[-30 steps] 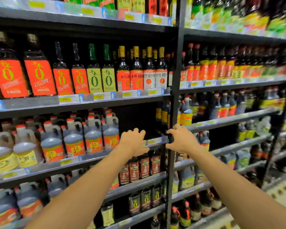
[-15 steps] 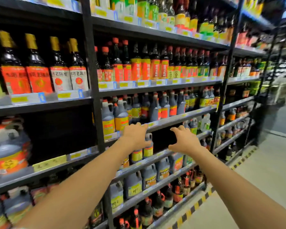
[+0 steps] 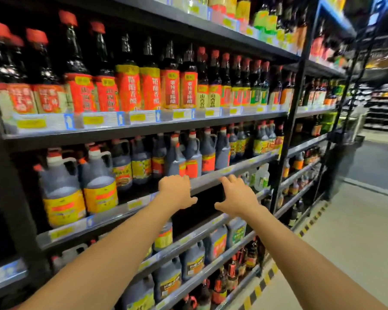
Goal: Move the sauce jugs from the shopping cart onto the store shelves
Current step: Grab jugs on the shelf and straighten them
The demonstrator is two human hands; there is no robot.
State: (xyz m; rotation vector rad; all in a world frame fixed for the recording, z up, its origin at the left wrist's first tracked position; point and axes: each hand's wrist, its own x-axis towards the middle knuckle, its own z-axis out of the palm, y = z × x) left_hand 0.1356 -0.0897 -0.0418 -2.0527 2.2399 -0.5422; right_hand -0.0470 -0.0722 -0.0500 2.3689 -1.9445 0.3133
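Observation:
Dark sauce jugs with handles stand in rows on the store shelves (image 3: 233, 168). Two large ones with yellow labels, jug (image 3: 61, 193) and jug (image 3: 100, 186), are at the left of the middle shelf; smaller jugs (image 3: 190, 157) line up to their right. More jugs (image 3: 192, 260) fill the lower shelves. Both my arms stretch forward. My left hand (image 3: 176, 193) and my right hand (image 3: 238, 198) hover in front of the middle shelf's edge, thumbs pointing at each other, with nothing visible in them. A dark shelf gap shows between them. No shopping cart is in view.
Tall bottles with red and yellow labels (image 3: 170, 90) crowd the shelf above. A black upright post (image 3: 287, 153) divides the shelf bays. On the right lies the aisle floor (image 3: 345, 242), with a yellow-black stripe (image 3: 267, 276) along the shelf base.
The view has swung right along the shelves and come closer to them. Both hands keep the same raised pose in front of me and hold nothing throughout.

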